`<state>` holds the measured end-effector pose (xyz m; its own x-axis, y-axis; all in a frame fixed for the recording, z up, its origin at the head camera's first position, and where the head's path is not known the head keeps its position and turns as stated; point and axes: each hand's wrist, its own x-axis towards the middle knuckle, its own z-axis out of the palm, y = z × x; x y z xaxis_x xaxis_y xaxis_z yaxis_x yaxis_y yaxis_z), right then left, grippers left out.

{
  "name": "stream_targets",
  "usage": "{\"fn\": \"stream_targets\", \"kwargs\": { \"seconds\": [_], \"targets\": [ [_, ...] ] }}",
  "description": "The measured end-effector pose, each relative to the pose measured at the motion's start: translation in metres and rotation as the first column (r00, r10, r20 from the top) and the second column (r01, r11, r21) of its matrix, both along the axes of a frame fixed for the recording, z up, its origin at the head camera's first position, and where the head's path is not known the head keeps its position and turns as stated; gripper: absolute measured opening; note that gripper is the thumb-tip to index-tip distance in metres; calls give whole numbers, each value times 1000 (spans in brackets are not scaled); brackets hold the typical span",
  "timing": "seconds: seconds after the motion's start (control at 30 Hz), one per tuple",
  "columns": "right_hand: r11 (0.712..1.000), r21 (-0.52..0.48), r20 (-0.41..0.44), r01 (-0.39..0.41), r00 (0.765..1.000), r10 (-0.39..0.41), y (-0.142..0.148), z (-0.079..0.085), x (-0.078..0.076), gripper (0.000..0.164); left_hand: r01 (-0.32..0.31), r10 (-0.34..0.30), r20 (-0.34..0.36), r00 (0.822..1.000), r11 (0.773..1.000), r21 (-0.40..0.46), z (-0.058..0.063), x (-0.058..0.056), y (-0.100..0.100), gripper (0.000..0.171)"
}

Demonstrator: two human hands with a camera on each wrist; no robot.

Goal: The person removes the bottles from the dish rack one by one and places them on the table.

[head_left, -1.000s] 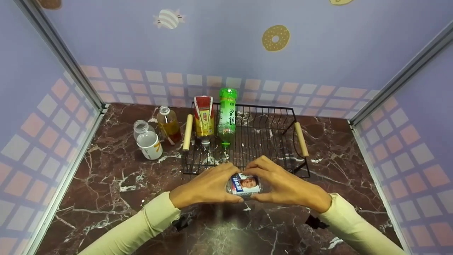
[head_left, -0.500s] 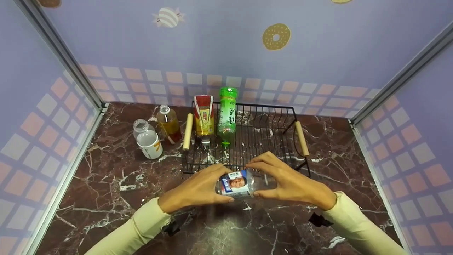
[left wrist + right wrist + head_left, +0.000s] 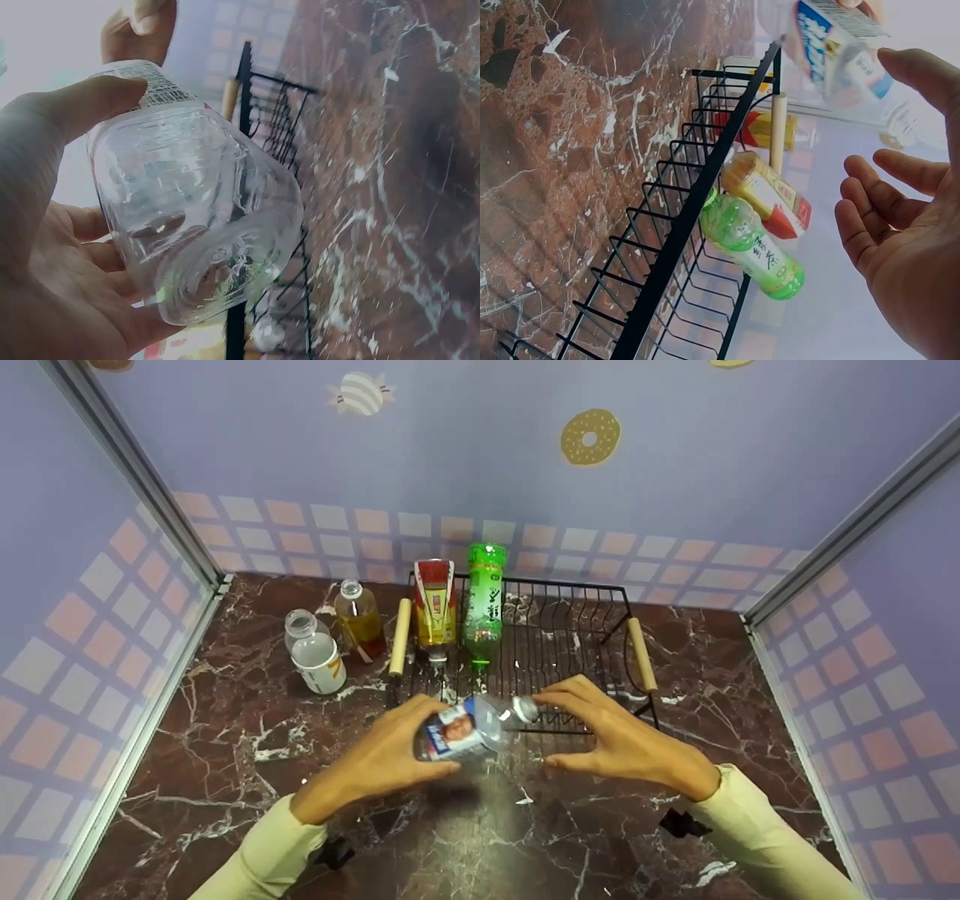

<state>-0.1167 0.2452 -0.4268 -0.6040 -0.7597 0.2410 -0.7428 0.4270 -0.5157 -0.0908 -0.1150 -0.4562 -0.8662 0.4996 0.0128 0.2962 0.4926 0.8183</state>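
Observation:
My left hand [image 3: 379,757] holds a clear plastic bottle [image 3: 491,724] with a blue and white label [image 3: 450,731], thumb on one side and fingers on the other. The bottle is tilted above the table, its neck pointing up and right. In the left wrist view the bottle's clear base [image 3: 225,270] faces the camera. Close to the neck, my right hand [image 3: 611,735] has its fingers spread and holds nothing; the right wrist view shows it apart from the bottle. A black wire basket [image 3: 555,660] stands just beyond both hands.
Inside the basket are a red-and-yellow squeeze bottle [image 3: 435,611] and a green bottle [image 3: 484,607], both cap-down. Left of it stand an uncapped bottle of amber liquid [image 3: 360,622] and an uncapped white-labelled bottle [image 3: 319,656]. Wooden handles [image 3: 643,655] flank the basket; panel walls enclose the table.
The clear bottle has moved left with my left hand, and its neck has come out of my right hand's grasp and swung upward. My right hand has opened and stayed nearly in place.

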Motion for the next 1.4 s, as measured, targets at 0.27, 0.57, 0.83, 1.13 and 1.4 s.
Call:
{"fn": "stream_targets", "kwargs": {
  "seconds": [0.27, 0.57, 0.83, 1.13, 1.4],
  "targets": [
    [1000, -20, -7, 19, 1000, -19, 2, -1, -3, 73, -115, 121, -96, 988, 991, 67, 13, 2, -28, 64],
    [998, -55, -41, 22, 999, -25, 4, -6, -7, 75, -265, 282, -122, 952, 954, 140, 15, 1, -61, 66],
    [996, -86, -63, 23, 998, -29, 4, -9, -9, 72, -415, 455, -167, 875, 881, 227, -3, -3, -86, 67],
    [989, -132, -57, 63, 996, -71, 5, -13, -13, 70, -502, 574, -153, 804, 794, 342, -25, -6, -91, 65],
    [955, -194, 85, 223, 974, -210, 13, -18, -22, 66, -555, 645, -98, 758, 716, 423, -42, -10, -87, 66]
  ]
}}
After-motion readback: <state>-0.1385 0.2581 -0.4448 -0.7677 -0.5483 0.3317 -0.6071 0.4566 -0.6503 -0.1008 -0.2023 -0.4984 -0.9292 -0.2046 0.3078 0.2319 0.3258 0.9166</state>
